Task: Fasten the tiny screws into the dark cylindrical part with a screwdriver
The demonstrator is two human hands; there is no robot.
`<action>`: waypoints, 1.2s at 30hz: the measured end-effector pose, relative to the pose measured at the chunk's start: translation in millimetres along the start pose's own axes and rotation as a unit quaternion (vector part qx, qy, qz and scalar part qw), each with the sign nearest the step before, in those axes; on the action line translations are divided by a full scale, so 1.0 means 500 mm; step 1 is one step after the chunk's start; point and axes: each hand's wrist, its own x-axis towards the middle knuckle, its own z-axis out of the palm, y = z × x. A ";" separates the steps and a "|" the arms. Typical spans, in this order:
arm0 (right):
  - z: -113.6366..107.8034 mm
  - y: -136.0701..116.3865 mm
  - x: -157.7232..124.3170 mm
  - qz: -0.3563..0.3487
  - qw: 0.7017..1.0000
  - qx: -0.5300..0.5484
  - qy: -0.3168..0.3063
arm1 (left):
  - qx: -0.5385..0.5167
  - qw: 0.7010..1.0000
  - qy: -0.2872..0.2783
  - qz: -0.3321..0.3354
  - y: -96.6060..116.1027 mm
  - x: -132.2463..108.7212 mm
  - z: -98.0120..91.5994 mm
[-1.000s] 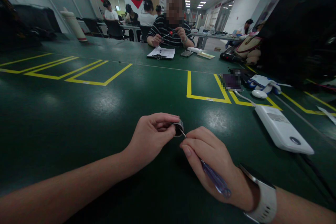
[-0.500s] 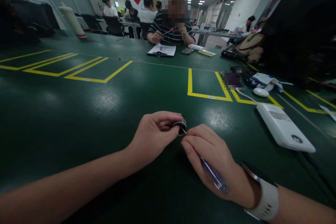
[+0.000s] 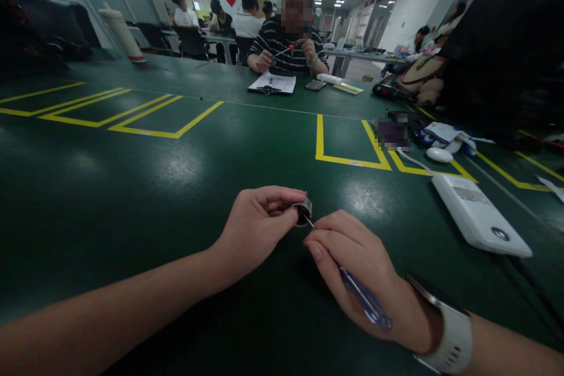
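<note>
Between the thumb and fingers of my left hand (image 3: 259, 226) is a small grey metal ring-shaped part (image 3: 307, 209), its hollow opening turned toward my right hand. My right hand (image 3: 356, 270) is closed around a screwdriver (image 3: 363, 299) with a clear purplish handle. The screwdriver's thin shaft points up and left, and its end reaches into the opening of the metal part. What the tip touches inside cannot be made out. Both hands are just above the green table (image 3: 176, 211).
A white power bank (image 3: 480, 211) with a cable lies to the right, near a white oval object (image 3: 439, 155). Yellow tape outlines (image 3: 352, 163) mark the table. Across it, a person in a striped shirt (image 3: 286, 47) holds a red-tipped tool behind a clipboard (image 3: 272, 83). A tumbler (image 3: 123, 34) stands far left.
My right hand and the screwdriver have shifted slightly right and down. The metal part's opening shows a little more. My left hand has barely moved.
</note>
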 end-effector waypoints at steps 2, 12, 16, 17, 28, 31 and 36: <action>0.000 -0.001 0.001 -0.001 1.000 -0.003 0.002 | -0.003 1.000 0.000 0.005 -0.001 0.000 0.000; 0.001 0.001 -0.001 -0.010 1.000 -0.024 0.007 | 0.001 1.000 0.001 -0.005 0.001 -0.003 0.003; -0.001 -0.001 -0.002 -0.011 1.000 -0.010 0.014 | -0.001 1.000 0.005 -0.019 0.001 -0.001 0.003; -0.002 -0.001 -0.002 -0.010 1.000 -0.003 0.014 | 0.000 1.000 0.006 -0.020 0.001 0.000 0.002; -0.001 0.002 -0.007 -0.005 1.000 0.013 -0.010 | -0.001 1.000 0.010 -0.027 -0.002 -0.001 0.003; 0.000 -0.002 -0.007 -0.011 1.000 -0.012 -0.016 | 0.004 1.000 0.008 -0.029 -0.002 -0.001 0.003; 0.007 -0.006 -0.005 -0.019 0.998 -0.054 -0.028 | 0.008 1.000 0.010 -0.025 -0.004 -0.001 0.002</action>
